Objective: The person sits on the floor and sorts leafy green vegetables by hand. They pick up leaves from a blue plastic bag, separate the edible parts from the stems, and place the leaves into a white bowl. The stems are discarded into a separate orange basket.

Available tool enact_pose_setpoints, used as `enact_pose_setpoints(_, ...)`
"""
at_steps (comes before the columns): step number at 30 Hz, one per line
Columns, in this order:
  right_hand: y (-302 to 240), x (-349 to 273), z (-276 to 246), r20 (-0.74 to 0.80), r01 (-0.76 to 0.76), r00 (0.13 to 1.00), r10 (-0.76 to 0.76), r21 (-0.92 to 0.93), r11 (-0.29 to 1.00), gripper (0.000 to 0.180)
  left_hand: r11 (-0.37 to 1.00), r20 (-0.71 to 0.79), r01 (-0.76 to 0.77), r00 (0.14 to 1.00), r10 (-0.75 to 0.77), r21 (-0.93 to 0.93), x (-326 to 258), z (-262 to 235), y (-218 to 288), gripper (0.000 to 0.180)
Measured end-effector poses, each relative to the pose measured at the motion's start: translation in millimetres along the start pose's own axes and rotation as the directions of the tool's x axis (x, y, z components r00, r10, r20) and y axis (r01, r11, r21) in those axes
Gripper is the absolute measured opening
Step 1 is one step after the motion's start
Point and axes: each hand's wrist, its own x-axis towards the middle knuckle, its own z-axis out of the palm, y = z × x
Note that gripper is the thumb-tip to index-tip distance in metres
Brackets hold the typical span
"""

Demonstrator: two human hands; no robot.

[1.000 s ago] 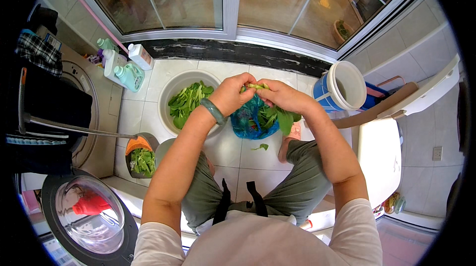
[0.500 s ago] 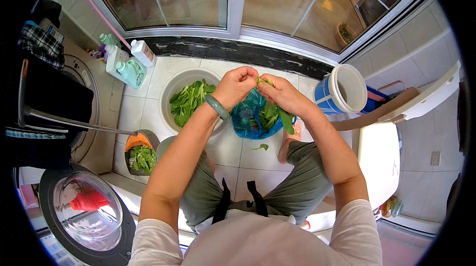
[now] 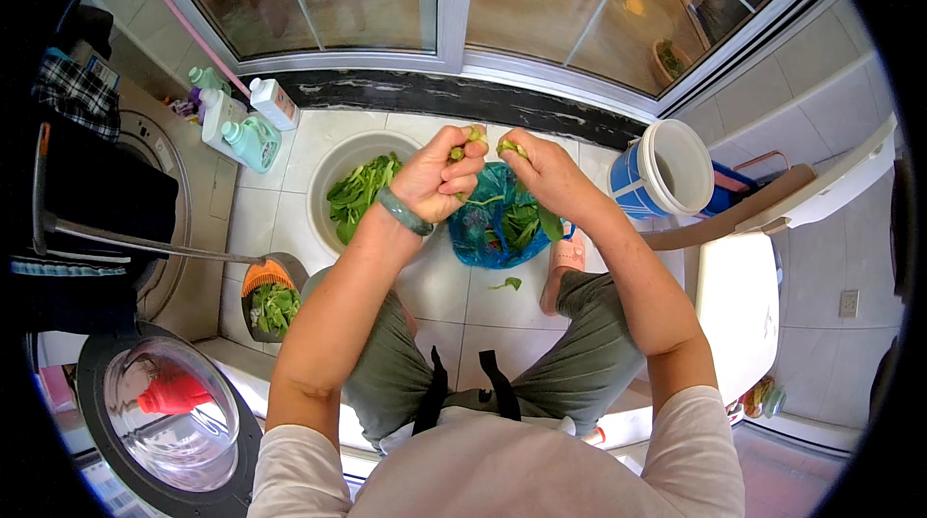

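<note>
Your left hand [image 3: 439,180] and right hand [image 3: 541,170] pinch a green leafy stalk [image 3: 480,140] in closed fingers; the white plastic basin [image 3: 323,195] holds picked greens, and more wait in the blue plastic bag [image 3: 473,233].

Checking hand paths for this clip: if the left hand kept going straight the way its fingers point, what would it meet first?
The left hand points toward the right hand, so it would likely meet the green stem between them, then those fingers; depth is uncertain.

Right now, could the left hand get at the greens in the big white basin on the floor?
Probably yes. The left hand pinches a green stalk just beside the white basin, and nothing lies between them; the greens sit uncovered, though that hand is occupied.
</note>
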Motion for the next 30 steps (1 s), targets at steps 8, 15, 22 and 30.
enact_pose_setpoints(8, 34, 21, -5, 0.063, -0.300, 0.918, 0.391, 0.755, 0.582, 0.019, 0.991, -0.283, -0.110, 0.955, 0.086, -0.071, 9, -24, 10, 0.009)
enact_pose_setpoints(15, 60, 27, -29, -0.119, -0.228, 0.920, 0.374, 0.615, 0.755, 0.024, 0.973, -0.456, -0.180, 0.861, 0.226, 0.142, 55, -60, -2, 0.013)
enact_pose_setpoints(22, -87, 75, 10, -0.085, 0.105, 0.993, -0.077, 0.400, 0.911, 0.026, 0.958, -0.510, -0.263, 0.813, 0.282, 0.111, 157, -114, -36, 0.014)
enact_pose_setpoints(30, -192, 125, 109, 0.256, 0.157, 0.931, -0.261, 0.365, 0.918, 0.025, 0.990, -0.493, -0.124, 0.859, 0.138, 0.060, 163, -90, -50, 0.024)
